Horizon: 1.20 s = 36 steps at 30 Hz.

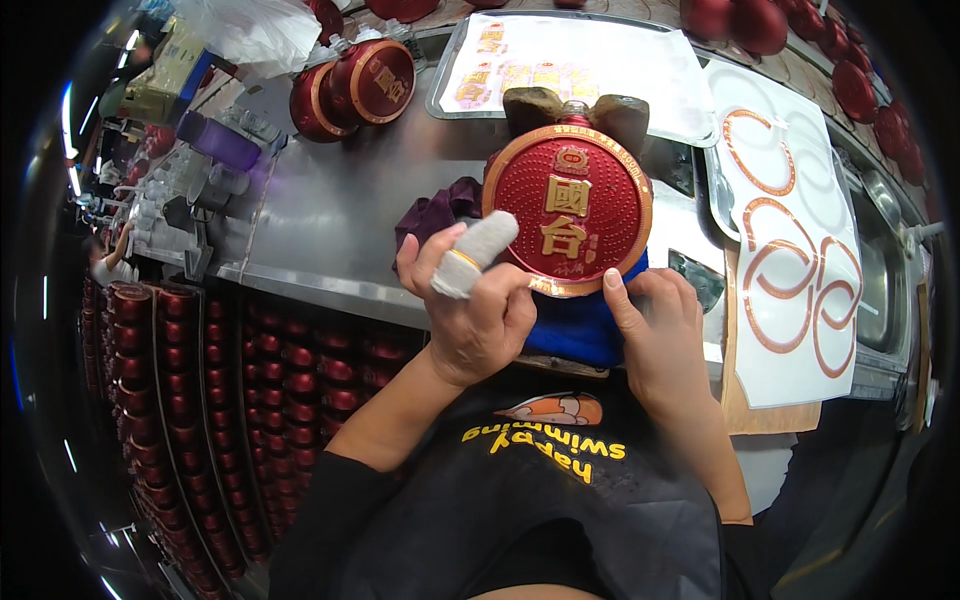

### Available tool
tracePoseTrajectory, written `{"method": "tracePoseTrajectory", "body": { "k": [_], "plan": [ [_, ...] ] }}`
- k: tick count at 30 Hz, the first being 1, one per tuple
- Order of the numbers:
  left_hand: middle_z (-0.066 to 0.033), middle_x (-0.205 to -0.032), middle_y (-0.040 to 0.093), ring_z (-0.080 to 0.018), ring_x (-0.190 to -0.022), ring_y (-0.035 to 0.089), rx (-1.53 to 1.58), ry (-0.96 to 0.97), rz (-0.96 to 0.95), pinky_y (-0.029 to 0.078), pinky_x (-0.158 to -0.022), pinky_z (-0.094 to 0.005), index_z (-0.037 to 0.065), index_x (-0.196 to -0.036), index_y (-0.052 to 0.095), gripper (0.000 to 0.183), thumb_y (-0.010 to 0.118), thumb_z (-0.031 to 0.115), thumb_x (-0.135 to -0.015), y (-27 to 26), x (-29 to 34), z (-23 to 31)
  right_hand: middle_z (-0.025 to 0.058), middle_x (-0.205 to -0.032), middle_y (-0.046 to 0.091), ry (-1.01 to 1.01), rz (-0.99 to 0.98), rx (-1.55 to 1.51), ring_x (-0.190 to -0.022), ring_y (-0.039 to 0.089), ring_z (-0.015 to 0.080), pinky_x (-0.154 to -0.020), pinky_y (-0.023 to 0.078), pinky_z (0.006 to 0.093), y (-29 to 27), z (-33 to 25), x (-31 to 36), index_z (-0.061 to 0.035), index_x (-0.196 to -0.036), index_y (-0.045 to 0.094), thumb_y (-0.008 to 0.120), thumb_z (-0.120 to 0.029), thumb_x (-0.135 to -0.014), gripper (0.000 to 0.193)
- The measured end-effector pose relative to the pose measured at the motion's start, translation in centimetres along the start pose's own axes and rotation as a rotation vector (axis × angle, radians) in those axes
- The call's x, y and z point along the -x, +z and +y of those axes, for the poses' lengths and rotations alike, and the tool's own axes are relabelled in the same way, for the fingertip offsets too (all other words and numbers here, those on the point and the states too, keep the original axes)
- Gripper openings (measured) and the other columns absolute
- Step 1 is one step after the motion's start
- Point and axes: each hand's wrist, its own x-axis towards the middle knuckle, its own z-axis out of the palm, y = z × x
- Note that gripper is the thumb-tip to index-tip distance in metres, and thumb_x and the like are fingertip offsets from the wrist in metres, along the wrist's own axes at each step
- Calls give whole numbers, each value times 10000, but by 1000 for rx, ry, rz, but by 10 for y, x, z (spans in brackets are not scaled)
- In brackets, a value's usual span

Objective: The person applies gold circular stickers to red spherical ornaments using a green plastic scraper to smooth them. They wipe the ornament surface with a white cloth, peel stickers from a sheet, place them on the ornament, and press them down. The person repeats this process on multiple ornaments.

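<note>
A round red bottle with a studded face, raised gold characters and a gold ring round its rim leans back on a blue cloth. Two dark, worn support blocks stand behind its top. My left hand is closed at the lower left rim, thumb and forefinger pressed to the edge; grey fabric covers wrap two of its fingers. At the lower right rim, my right hand grips the bottle, thumb on the ring and fingers bent beside it. A purple cloth lies by my left hand.
A sheet of ring-shaped gold stickers lies at right. Beyond the bottle, a metal tray bears a white sheet with gold stickers. Two red bottles stand at the far left of the steel bench. Racked red bottles fill the lower left.
</note>
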Motion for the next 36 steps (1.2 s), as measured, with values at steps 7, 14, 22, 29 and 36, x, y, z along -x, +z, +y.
{"method": "tracePoseTrajectory", "body": {
  "k": [7, 14, 22, 29, 36],
  "plan": [
    [-224, -1378, 518, -305, -1298, 459, 578, -480, -104, 285, -1138, -431, 34, -1029, 595, 244, 668, 266, -1011, -4, 14, -6, 109, -1182, 547, -33, -25, 87, -1208, 533, 321, -945, 431, 439, 0, -9, -2, -179, -1467, 599, 653, 41, -789, 714],
    [-126, -1062, 589, -310, -1118, 483, 664, -439, -89, 325, -1044, -425, 51, -997, 650, 366, 690, 415, -999, -2, 14, -2, 103, -1168, 557, -8, -19, 62, -1200, 546, 312, -945, 437, 438, 0, -14, -5, -195, -1442, 624, 664, 69, -767, 726],
    [-165, -1147, 543, -323, -1151, 458, 579, -505, -103, 322, -1038, -463, 33, -1145, 529, 464, 777, 367, -941, 4, 14, 4, 167, -1208, 529, 158, 55, -282, -1194, 547, 334, -1010, 443, 443, -3, -13, -7, -51, -1483, 561, 676, 38, -872, 628],
    [-317, -1496, 354, -419, -1350, 392, 455, -434, -192, 263, -1135, -530, -80, -1553, 154, 1072, 754, 536, -913, 15, 10, 4, 266, -1480, 393, 362, 46, -281, -1406, 429, 408, -1155, 385, 479, 10, -1, -29, 75, -1608, 217, 748, -488, -927, 1031],
    [-311, -1535, 357, -423, -1390, 389, 485, -448, -238, 231, -1171, -541, -68, -1600, 91, 1131, 753, 536, -911, 14, 10, 2, 278, -1507, 399, 388, 53, -278, -1434, 423, 423, -1164, 387, 506, 18, 1, -30, 56, -1612, 215, 779, -515, -892, 1079]
  ]
}}
